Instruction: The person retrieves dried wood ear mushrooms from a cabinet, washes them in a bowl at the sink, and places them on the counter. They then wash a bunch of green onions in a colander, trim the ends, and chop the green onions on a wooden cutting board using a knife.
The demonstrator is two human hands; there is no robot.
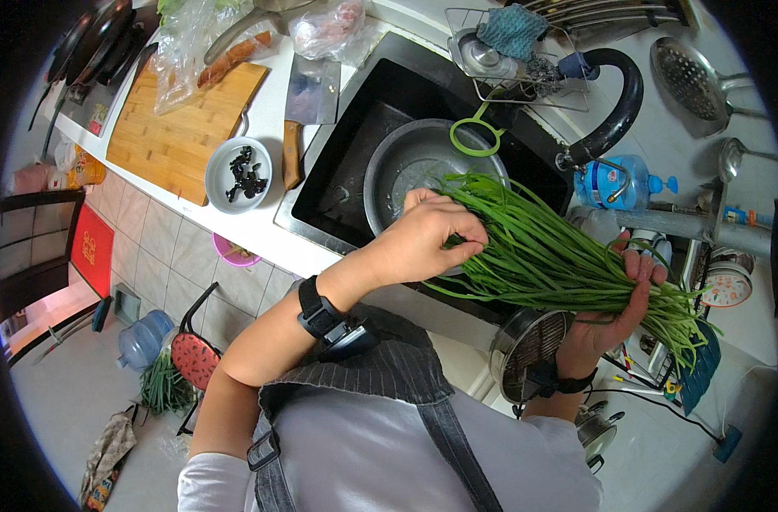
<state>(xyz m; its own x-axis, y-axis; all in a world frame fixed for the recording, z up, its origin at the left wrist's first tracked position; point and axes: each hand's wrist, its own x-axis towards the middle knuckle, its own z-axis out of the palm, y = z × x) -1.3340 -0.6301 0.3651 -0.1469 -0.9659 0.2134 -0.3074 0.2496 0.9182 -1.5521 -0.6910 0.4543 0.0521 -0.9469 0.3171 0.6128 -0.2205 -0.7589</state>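
A long bunch of green garlic chives (536, 249) lies slantwise in the air over the sink's near right side. My right hand (632, 281) is wrapped around it close to the pale stem ends, which stick out past the fingers. My left hand (437, 233) is at the leafy end, thumb and forefinger pinched together on leaf tips; what is inside the curled fingers is partly hidden. Below the leaf tips, a round grey metal basin (389, 153) stands in the black sink (338, 173). A green ring-shaped tool (478, 152) shows over the basin's far rim.
Left of the sink lie a cleaver (312, 89), a white bowl (219, 173) with black pieces and a bamboo cutting board (171, 141). A black faucet (626, 109) arches behind the sink, near a wire rack (523, 89). A steamer pot (530, 358) sits by my right forearm.
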